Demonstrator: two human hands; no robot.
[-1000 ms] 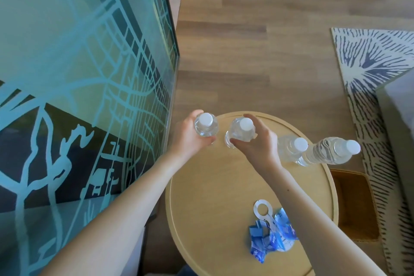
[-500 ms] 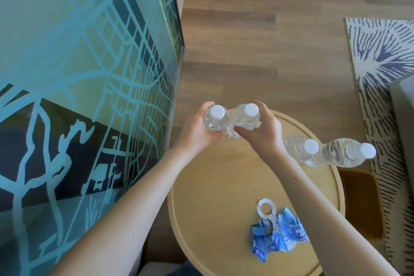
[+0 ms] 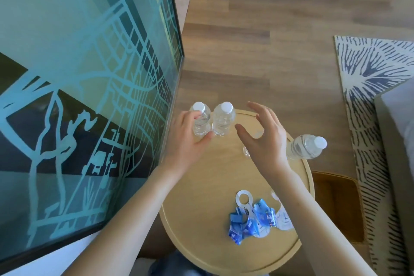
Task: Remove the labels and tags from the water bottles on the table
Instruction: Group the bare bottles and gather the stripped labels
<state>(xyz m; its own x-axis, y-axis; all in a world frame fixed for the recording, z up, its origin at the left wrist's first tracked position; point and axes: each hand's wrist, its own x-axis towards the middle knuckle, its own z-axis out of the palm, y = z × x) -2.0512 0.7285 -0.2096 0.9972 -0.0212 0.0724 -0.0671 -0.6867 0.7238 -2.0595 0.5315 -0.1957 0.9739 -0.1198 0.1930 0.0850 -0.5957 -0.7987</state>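
Two bare clear water bottles with white caps stand side by side at the far left edge of the round wooden table [image 3: 201,186]. My left hand [image 3: 188,141] is wrapped around the left bottle [image 3: 200,122]. The second bottle [image 3: 223,121] stands free beside it. My right hand [image 3: 262,136] hovers open to its right, fingers spread, holding nothing. A third bottle [image 3: 307,147] stands at the table's right edge; another is mostly hidden behind my right hand. Torn blue labels and white ring tags [image 3: 255,217] lie in a heap at the near right.
A large framed glass panel with a teal map pattern [image 3: 89,74] stands close against the table's left side. Wooden floor lies beyond. A patterned rug [image 3: 376,78] and a grey seat edge are at the right, a brown stool [image 3: 336,204] beside the table.
My right hand has let go of the second bottle and pulled back to the right, open. Both bottles now stand at the far left edge. My left hand stays on the left bottle.
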